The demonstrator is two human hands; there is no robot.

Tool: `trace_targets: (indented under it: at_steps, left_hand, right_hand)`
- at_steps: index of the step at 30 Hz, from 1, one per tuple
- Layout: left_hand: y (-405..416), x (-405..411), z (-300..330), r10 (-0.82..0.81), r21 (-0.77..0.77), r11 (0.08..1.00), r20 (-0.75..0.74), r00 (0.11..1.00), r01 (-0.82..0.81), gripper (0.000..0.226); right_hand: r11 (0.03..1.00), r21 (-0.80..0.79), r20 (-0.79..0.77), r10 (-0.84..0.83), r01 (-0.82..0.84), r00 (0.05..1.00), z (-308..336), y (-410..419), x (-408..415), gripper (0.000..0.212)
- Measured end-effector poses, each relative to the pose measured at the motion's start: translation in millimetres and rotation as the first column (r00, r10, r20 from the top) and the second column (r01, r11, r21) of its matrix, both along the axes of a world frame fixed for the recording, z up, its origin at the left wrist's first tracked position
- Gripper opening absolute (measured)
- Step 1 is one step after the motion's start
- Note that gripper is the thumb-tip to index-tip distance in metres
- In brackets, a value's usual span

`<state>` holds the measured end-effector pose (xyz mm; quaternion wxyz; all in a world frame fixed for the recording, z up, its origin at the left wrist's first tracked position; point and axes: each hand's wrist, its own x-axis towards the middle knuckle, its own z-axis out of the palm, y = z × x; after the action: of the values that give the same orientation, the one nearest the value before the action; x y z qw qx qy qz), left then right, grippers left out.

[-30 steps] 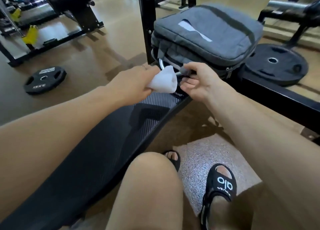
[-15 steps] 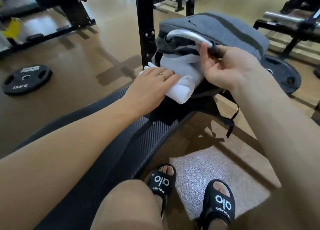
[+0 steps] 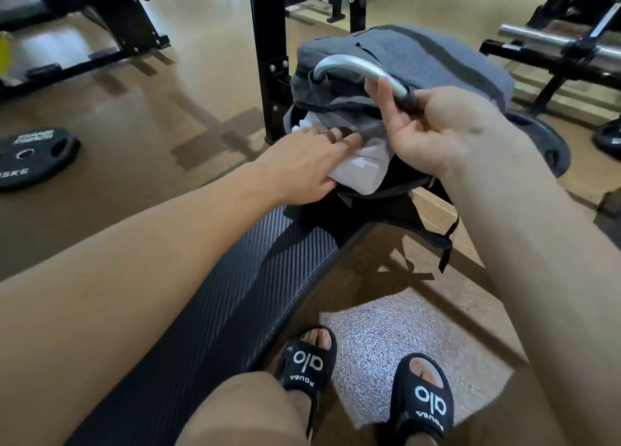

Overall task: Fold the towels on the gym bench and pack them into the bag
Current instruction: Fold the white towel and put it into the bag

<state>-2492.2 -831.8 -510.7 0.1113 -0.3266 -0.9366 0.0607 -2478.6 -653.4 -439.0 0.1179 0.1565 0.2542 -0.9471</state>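
A grey bag (image 3: pixel 433 56) lies at the far end of the black gym bench (image 3: pixel 242 298). My right hand (image 3: pixel 433 133) grips the bag's silver handle (image 3: pixel 356 67) and holds the top flap up. A folded white towel (image 3: pixel 361 170) sits half inside the bag's mouth. My left hand (image 3: pixel 302 163) lies flat on the towel with straight fingers, the fingertips under the grey flap. The part of the towel inside the bag is hidden.
A black upright post (image 3: pixel 268 52) stands just behind the bag. A 15 kg weight plate (image 3: pixel 32 156) lies on the floor at left, another plate (image 3: pixel 551 143) behind my right hand, a barbell (image 3: pixel 564 44) at far right. My sandalled feet rest by a grey mat (image 3: pixel 396 345).
My right hand went from pinching at the bag's opening to lifting the handle. My left hand carried the towel to the bag's mouth and has now slid it further in.
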Motion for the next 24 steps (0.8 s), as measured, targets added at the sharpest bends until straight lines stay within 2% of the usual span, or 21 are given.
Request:
trace_targets:
  at_steps: [7,14,20,22,23,24]
  left_hand:
    - [14.6,-1.1,4.9,-0.021,-0.092,0.995,0.072,0.997,0.028,0.069]
    - [11.5,3.2,-7.7,0.015,-0.056,0.998,0.100,0.995,-0.009,0.068]
    - [15.4,-8.2,-7.9,0.033,0.022,0.999,0.331,0.943,-0.043,0.081]
    - [14.5,-8.5,-12.7,0.020,0.023,0.999,0.327,0.945,-0.029,0.077]
    - [14.5,-7.7,-14.9,0.016,0.022,0.999,0.327,0.945,-0.025,0.075]
    - [14.8,-6.5,-15.9,0.023,0.020,0.999,0.331,0.943,-0.032,0.074]
  right_hand:
    - [0.992,-0.120,0.029,-0.038,0.041,0.999,4.8,3.0,1.8,0.022]
    - [0.973,-0.226,-0.039,-0.047,0.037,0.998,5.4,4.8,6.9,0.026]
    - [0.981,-0.191,-0.120,0.021,-0.044,0.993,-4.0,0.0,15.2,0.025]
    - [0.981,-0.127,-0.145,0.126,-0.145,0.981,-10.0,-3.0,18.2,0.022]
    - [0.982,-0.012,-0.145,0.185,-0.189,0.972,-14.0,-5.3,17.3,0.023]
    - [0.958,0.216,-0.141,0.222,-0.189,0.965,-19.1,-7.0,14.3,0.028]
